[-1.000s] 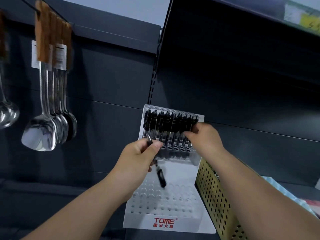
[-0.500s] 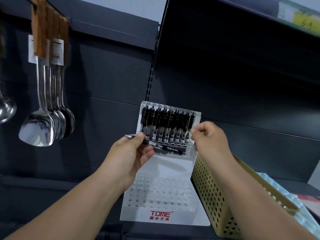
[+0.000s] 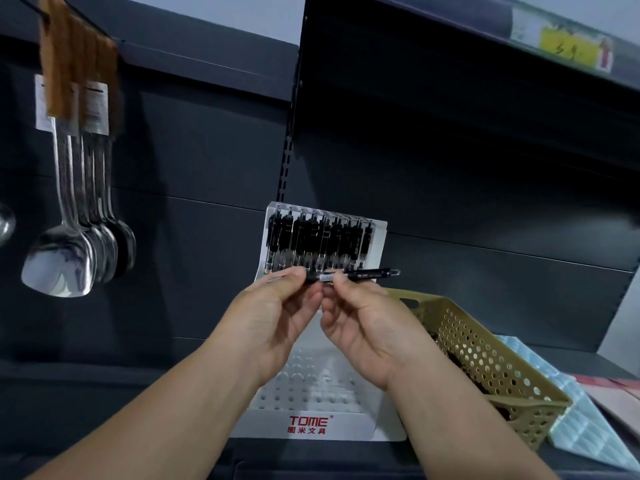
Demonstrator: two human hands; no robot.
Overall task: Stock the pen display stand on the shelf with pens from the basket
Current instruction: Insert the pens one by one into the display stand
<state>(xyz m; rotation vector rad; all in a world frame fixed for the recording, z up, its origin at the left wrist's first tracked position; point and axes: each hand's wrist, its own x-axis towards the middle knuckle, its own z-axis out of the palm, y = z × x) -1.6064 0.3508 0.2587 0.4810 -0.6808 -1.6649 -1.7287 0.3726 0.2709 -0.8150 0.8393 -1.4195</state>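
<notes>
A single black pen (image 3: 363,274) is held level and crosswise in front of the white pen display stand (image 3: 379,237), just below its filled back row of pens (image 3: 313,237). The pen is pinched near one end by the thumb and fingertips of the left hand (image 3: 277,317), and near its middle by those of the right hand (image 3: 363,327). Both grips are closed on the barrel, and the far end projects past the right hand. The front rows of holes (image 3: 311,379) are seen unfilled; the intended hole cannot be told. The perforated basket (image 3: 485,355) stands just beside the stand on the right, with dark contents dimly seen inside. The step in hand is judged to be the orienting of the pen for insertion. It is recommended that the pen be turned upright, and that one hand be released only once the other has firm hold. The rearmost free hole should be filled first, so that later pens need not be reached over. The pen should be seated fully without the standing row being knocked. The hanging spatulas (image 3: 69,261) at the left are well apart and not concerned.
</notes>
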